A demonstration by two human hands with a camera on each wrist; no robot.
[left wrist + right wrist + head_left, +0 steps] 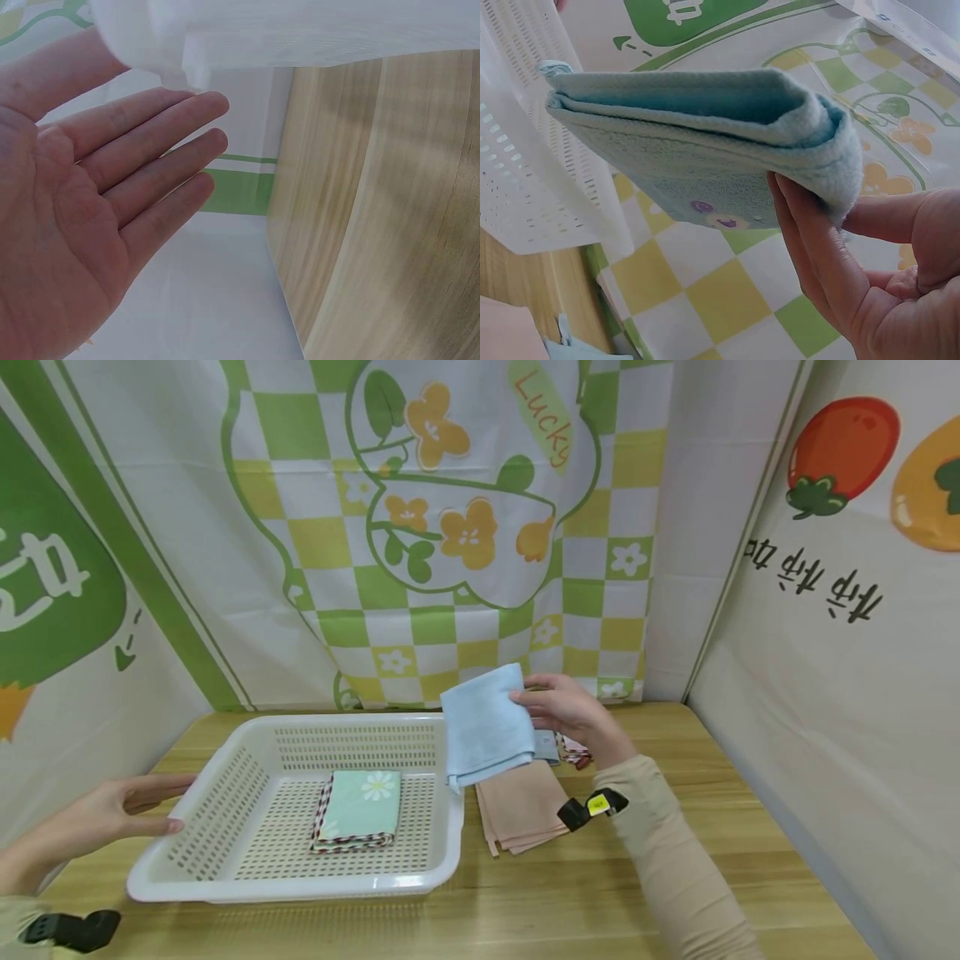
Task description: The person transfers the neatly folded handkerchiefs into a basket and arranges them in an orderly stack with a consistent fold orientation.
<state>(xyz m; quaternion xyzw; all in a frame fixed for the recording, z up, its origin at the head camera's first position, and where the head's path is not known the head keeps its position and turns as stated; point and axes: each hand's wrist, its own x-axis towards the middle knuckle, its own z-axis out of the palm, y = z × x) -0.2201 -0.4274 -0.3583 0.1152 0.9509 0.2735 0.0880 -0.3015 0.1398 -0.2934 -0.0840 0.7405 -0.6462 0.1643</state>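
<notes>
Fingers of the right hand (573, 712), in the head view, pinch a folded light-blue towel (487, 718), which extends left of them over the right rim of a white plastic basket (300, 889); farther left, a mint-green daisy cloth (360, 810) lies inside. Below them rests a folded peach towel (521, 802). The left wrist view shows the left hand (112, 180) with fingers straight, slightly spread, under the basket's edge. In the right wrist view, purple embroidery (701, 205) shows left of the pinching fingertips.
</notes>
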